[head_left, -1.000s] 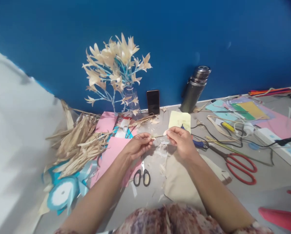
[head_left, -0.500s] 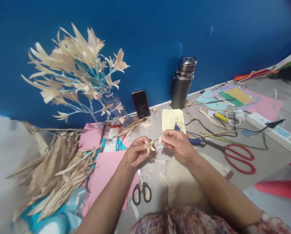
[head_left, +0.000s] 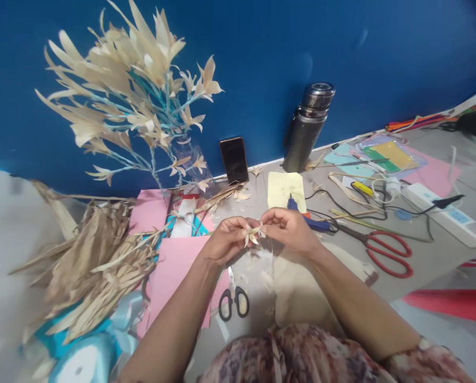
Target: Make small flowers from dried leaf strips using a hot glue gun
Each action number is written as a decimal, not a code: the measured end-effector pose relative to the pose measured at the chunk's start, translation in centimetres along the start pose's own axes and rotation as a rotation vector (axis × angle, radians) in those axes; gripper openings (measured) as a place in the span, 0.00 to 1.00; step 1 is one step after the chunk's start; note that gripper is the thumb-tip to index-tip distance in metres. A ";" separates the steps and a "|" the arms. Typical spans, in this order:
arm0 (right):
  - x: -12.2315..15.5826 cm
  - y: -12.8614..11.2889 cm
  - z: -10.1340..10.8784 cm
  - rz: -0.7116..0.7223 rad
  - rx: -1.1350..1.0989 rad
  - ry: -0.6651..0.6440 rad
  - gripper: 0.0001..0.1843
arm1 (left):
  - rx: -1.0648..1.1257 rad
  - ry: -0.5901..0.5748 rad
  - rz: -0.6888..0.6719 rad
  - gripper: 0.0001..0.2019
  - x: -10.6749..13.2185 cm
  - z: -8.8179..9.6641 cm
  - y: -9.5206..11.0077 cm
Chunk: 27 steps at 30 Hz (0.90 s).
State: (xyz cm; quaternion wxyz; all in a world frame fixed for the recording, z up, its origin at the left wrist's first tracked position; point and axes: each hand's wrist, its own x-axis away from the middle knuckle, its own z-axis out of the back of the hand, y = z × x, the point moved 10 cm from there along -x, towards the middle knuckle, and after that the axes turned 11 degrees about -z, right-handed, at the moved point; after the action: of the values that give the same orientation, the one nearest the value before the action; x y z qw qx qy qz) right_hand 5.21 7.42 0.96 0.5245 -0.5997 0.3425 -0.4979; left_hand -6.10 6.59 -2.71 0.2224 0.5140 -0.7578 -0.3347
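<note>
A small cream husk flower (head_left: pixel 253 236) with pointed petals is pinched in my left hand (head_left: pixel 228 240). My right hand (head_left: pixel 288 231) is closed at the flower's right side, its fingertips pinching a small pale petal piece (head_left: pixel 261 230) against it. The two hands almost meet over the table. Just behind them lies a blue glue gun (head_left: pixel 318 223), its nozzle on a yellow paper pad (head_left: pixel 286 190). Black-handled scissors (head_left: pixel 234 303) lie below my left hand, blades partly beneath it. Larger red-handled scissors (head_left: pixel 390 254) rest to the right.
A bunch of husk flowers (head_left: pixel 142 106) on blue stems stands at the back left in a clear bottle. Dried husks (head_left: pixel 90 255) and pink paper (head_left: pixel 178 266) lie left. A phone (head_left: pixel 234 159) and a thermos (head_left: pixel 309 127) stand at the wall. Black cords run to a power strip (head_left: pixel 445 213).
My right hand has moved left, bringing the petal piece from apart up to the flower. The flower has turned in my left hand. The view has shifted slightly.
</note>
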 end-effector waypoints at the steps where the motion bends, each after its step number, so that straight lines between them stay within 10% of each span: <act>1: 0.1 -0.1 -0.2 0.000 0.028 -0.015 0.11 | -0.005 0.014 0.007 0.10 0.0 0.3 -0.1; 6: 0.4 -0.1 -0.6 -0.012 0.176 -0.042 0.23 | -0.058 0.031 0.060 0.10 0.1 0.9 -0.5; 27: 1.8 -2.0 -1.0 0.136 0.388 -0.120 0.20 | -0.075 0.026 0.235 0.11 1.1 -0.5 -2.3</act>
State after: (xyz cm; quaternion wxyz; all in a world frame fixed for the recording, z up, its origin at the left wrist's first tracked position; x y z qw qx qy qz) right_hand 4.48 5.91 3.24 0.6819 -0.4915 0.2482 -0.4815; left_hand -4.76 4.92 -4.08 0.2890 0.4175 -0.7968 -0.3277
